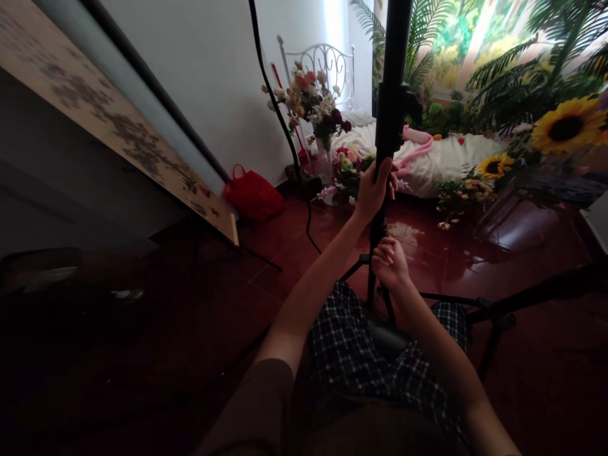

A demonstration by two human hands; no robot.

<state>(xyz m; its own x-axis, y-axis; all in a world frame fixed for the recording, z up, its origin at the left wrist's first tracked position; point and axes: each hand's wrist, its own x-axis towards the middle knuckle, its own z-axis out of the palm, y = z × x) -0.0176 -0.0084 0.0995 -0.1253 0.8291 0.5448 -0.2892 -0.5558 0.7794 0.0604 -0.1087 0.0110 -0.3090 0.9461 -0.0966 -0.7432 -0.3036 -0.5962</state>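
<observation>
A black stand (390, 114) rises upright in front of me, its legs spread low over the dark red floor. My left hand (375, 189) is wrapped round its pole, just under a thicker black collar. Lower down, my right hand (389, 261) is closed against the same pole, near the joint where the legs meet; its fingers are curled in at the pole's right side. Whatever small part those fingers pinch is hidden. A black cable (280, 107) hangs left of the stand.
A red bag (254, 195) lies by the wall beside a leaning painted panel (142, 139). Behind the stand are a vase of flowers (316, 95), a white metal bed (441, 158) and sunflowers (565, 126). Another black tripod (536, 291) reaches in from the right.
</observation>
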